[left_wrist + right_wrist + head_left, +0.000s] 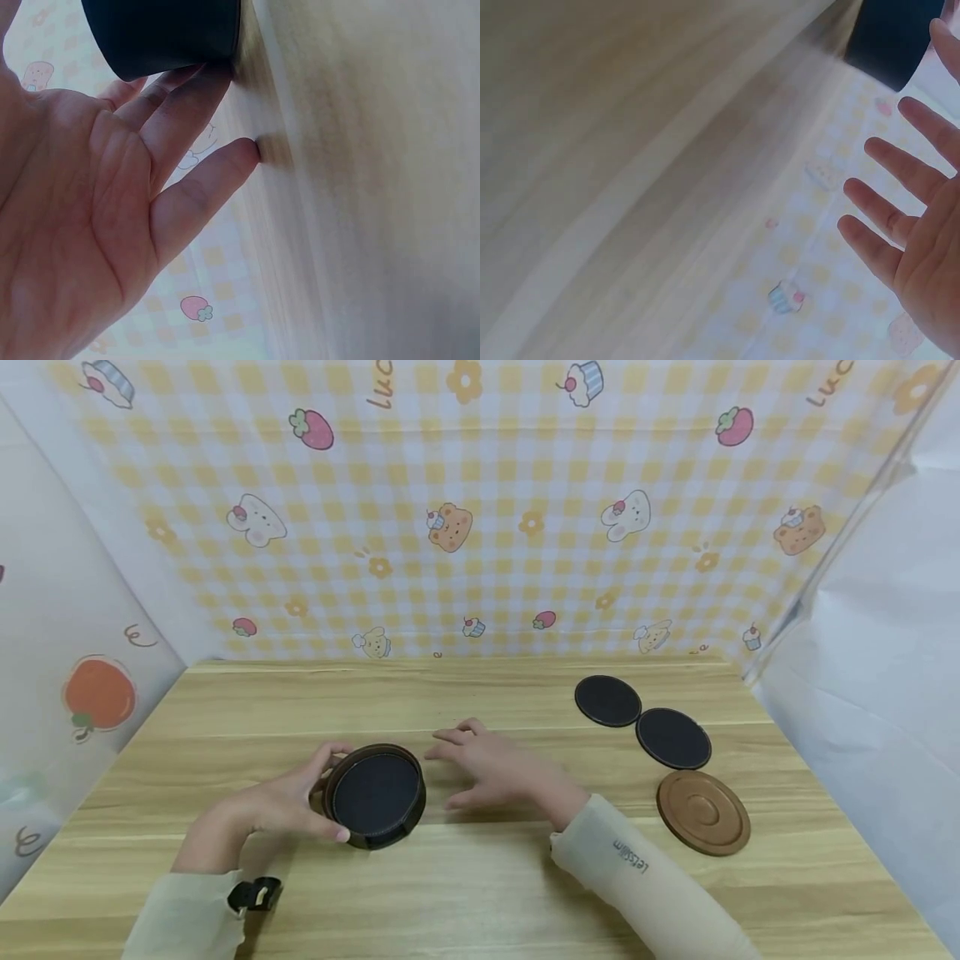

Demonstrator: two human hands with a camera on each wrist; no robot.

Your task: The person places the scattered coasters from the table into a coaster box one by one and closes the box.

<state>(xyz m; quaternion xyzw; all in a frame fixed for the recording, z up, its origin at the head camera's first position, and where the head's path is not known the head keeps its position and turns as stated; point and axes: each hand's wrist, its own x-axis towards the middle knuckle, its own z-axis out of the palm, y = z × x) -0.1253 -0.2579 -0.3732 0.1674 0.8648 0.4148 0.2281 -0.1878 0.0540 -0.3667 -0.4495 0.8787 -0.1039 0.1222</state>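
A round dark coaster holder stands on the wooden table, left of the middle. Inside it lies a black coaster with a stitched edge. My left hand grips the holder from its left side, thumb at the front and fingers round the back. In the left wrist view, the little finger rests apart from the dark wall, its tip at the tabletop. My right hand is just right of the holder, its fingers spread and nothing in them. The right wrist view shows those fingers extended near the holder's side.
On the table's right side lie two black coasters, edge to edge. A brown round wooden coaster with ring grooves lies just in front of them. A yellow checked cloth hangs behind the table, with white sheets at both sides.
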